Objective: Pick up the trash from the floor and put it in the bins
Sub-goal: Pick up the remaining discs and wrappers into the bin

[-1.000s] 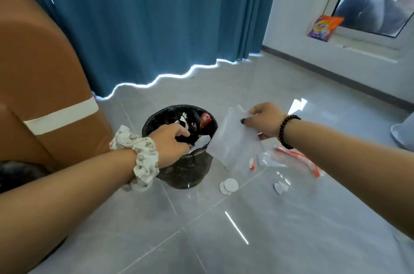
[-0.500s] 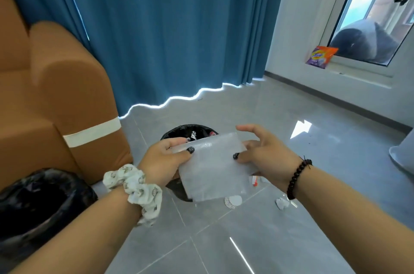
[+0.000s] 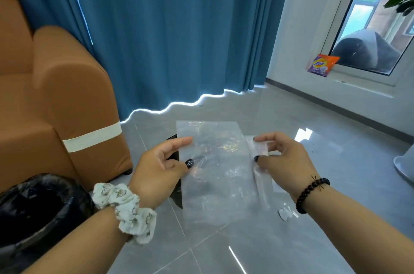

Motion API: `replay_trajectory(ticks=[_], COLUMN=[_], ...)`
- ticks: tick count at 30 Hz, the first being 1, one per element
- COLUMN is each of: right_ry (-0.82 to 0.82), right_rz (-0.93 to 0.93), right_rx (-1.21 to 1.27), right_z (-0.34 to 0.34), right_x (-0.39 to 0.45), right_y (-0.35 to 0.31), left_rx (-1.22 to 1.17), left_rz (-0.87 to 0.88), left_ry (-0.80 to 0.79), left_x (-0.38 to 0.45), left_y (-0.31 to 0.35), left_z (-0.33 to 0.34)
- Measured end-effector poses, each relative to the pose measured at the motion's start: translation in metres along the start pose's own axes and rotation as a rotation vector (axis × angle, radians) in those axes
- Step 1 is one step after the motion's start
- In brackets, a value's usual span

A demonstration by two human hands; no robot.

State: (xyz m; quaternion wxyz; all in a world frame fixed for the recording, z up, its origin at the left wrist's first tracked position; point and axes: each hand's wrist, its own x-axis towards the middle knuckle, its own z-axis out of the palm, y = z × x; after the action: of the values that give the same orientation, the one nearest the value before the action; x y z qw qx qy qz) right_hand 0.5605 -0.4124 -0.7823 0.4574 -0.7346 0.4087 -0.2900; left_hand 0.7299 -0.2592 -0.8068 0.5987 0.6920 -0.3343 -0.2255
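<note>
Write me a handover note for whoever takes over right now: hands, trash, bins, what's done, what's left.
Left hand and right hand each pinch a side of the clear plastic bag, held up over the floor.
One black-lined bin stands at lower left by the sofa; the other bin is mostly hidden behind the bag.
Done: bag lifted.
Left: bin the bag, then the small white scrap on the floor.

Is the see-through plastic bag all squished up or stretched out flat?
Stretched out flat. The left hand pinches one edge of the plastic bag, the right hand the other, holding it out as a sheet.
</note>
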Motion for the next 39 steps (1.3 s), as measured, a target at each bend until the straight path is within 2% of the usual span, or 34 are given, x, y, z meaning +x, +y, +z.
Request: replay_trajectory(ticks=[2, 4, 6, 9, 13, 16, 21, 24, 26, 27, 31, 34, 36, 39], right_ry=[-0.004, 0.016, -0.006, -0.115, -0.298, -0.339, -0.24, -0.238, -0.278, -0.308, -0.354, -0.296, -0.308, -0.448], right_rz=[-0.109, -0.205, -0.211, -0.117, 0.016, 0.025, 0.106, 0.153, 0.153, 0.15, 0.137, 0.129, 0.132, 0.117], right_rx=[-0.201, -0.374, -0.41, -0.201, 0.163, 0.257, 0.309, 0.333, 0.337, 0.348, 0.4, 0.411, 0.405, 0.315], right_z=[-0.005, -0.009, -0.008, 0.004, 0.02, 0.023, 0.019, 0.012, 0.008, 0.005, 0.0, -0.003, -0.006, -0.01], right_x=[0.002, 0.005, 0.006, 0.002, -0.002, -0.005, 0.0, 0.001, 0.003, 0.003, 0.001, 0.002, 0.001, -0.004], right_y=[0.0, -0.002, -0.003, -0.005, -0.006, -0.008, -0.009, -0.011, -0.01, -0.01, -0.009, -0.008, -0.008, -0.007], left_rx=[0.045, 0.174, 0.314, 0.38, 0.3, 0.288, 0.224, 0.159, 0.168, 0.148, -0.121, -0.092, -0.11, -0.167], left_rz=[0.027, 0.131, 0.261, 0.383, 0.441, 0.453, 0.431, 0.367, 0.217, 0.115, -0.192, -0.192, -0.17, -0.148], left_ry=[0.022, 0.075, 0.108, 0.022, -0.024, -0.066, -0.103, 0.089, 0.164, 0.141, -0.144, -0.231, -0.179, -0.047], left_x=[-0.002, -0.004, -0.009, -0.017, -0.024, -0.027, -0.025, -0.015, -0.006, -0.002, 0.005, 0.004, 0.004, 0.005], left_y=[-0.002, -0.004, 0.0, 0.0, -0.005, -0.007, -0.004, 0.0, 0.004, 0.005, 0.01, 0.012, 0.014, 0.015], left_z=[0.001, 0.003, 0.008, 0.022, 0.043, 0.049, 0.046, 0.039, 0.032, 0.029, 0.018, 0.011, 0.009, 0.005])
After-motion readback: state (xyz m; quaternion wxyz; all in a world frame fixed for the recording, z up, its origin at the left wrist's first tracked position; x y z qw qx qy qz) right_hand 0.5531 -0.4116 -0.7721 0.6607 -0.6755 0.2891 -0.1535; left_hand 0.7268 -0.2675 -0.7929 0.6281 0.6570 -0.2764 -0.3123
